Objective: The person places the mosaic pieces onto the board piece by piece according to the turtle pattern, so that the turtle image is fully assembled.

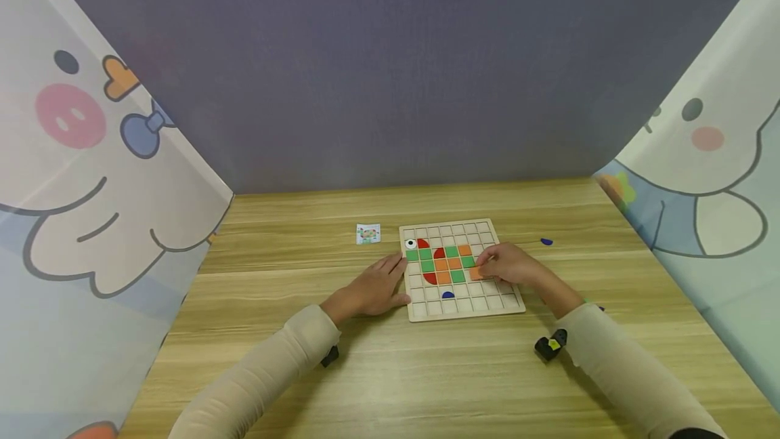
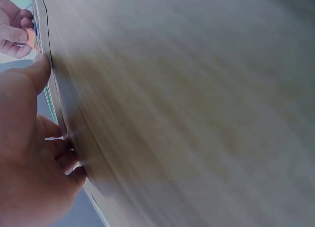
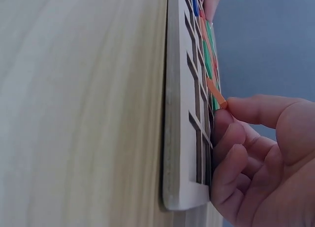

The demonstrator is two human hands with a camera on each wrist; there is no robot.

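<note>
A wooden grid board (image 1: pixel 466 316) lies on the table, with green, orange and red tiles and a white eye tile (image 1: pixel 411 244) set in its cells. My right hand (image 1: pixel 510 264) pinches an orange square tile (image 3: pixel 217 94) between thumb and fingertip; the tile is tilted, one edge down at the grid. The other fingers of that hand curl beside the board's edge. At the board's left side, my left hand (image 1: pixel 379 286) rests with relaxed fingers and thumb touching the edge. A blue half-round tile (image 1: pixel 447 295) sits in the lower part of the grid.
A small picture card (image 1: pixel 368 234) lies left of the board's far corner. Another blue tile (image 1: pixel 546 242) is on the table to the right. More small pieces (image 1: pixel 601 308) show partly beside the right sleeve. A grey panel (image 1: pixel 414 73) stands behind the table.
</note>
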